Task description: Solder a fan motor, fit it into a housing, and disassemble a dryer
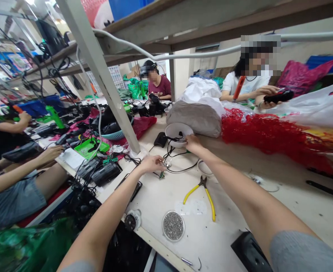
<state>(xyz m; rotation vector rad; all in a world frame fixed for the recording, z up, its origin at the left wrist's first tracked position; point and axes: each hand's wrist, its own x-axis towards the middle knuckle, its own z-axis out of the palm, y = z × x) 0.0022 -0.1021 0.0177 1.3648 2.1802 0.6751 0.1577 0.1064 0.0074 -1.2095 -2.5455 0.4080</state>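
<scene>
My right hand (193,144) is closed at the near right rim of a white bowl (172,130), which is tipped toward me with black cable in it. Black cable (180,170) also loops over the table below the bowl. My left hand (152,164) is pinched beside the cable, near a small shiny piece (168,164); what its fingers hold is too small to make out. Just below them lies a small green circuit board (162,175). A black housing (160,139) sits left of the bowl.
Yellow-handled cutters (203,182) lie in front of a tape roll (205,167). A dish of screws (173,226) is near the front edge. A shelf post (104,75) rises at left. A grey bundle (194,118) and red netting (257,132) lie behind. Co-workers sit around.
</scene>
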